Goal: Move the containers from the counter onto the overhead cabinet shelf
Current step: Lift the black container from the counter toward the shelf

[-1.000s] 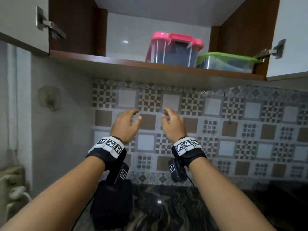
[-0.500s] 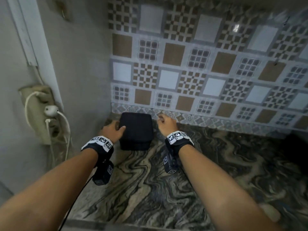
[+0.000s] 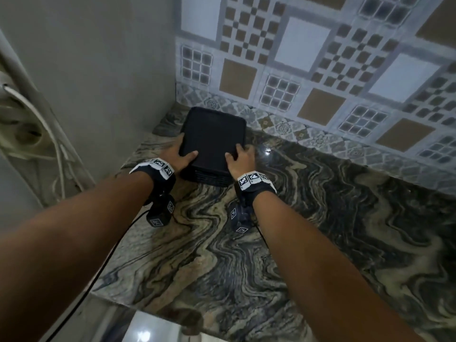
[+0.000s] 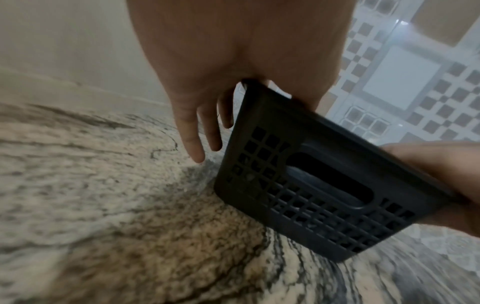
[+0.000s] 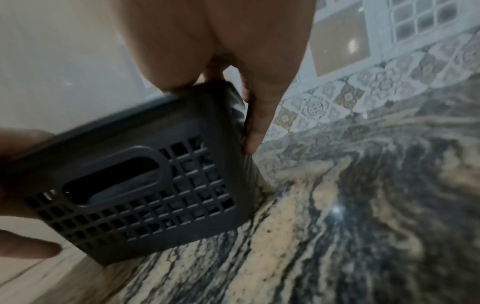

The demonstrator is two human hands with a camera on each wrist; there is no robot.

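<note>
A black container (image 3: 212,140) with lattice sides and a handle slot stands on the marbled counter (image 3: 283,243), in the back left corner against the walls. My left hand (image 3: 182,154) grips its left edge, thumb on the top and fingers down the side. My right hand (image 3: 239,157) grips the right edge the same way. The left wrist view shows the left fingers (image 4: 193,135) pointing down beside the container (image 4: 311,185). In the right wrist view the right fingers (image 5: 257,123) lie along the container's (image 5: 145,185) corner. The cabinet shelf is out of view.
A patterned tile wall (image 3: 320,70) runs behind the counter and a plain grey wall (image 3: 98,70) closes the left side. A socket with white cables (image 3: 29,124) hangs on the left wall. The counter's front edge (image 3: 197,322) is near me.
My view dropped from the cabinet shelf to the counter. Both hands came down from in front of the tiles and now grip the black container's sides.
</note>
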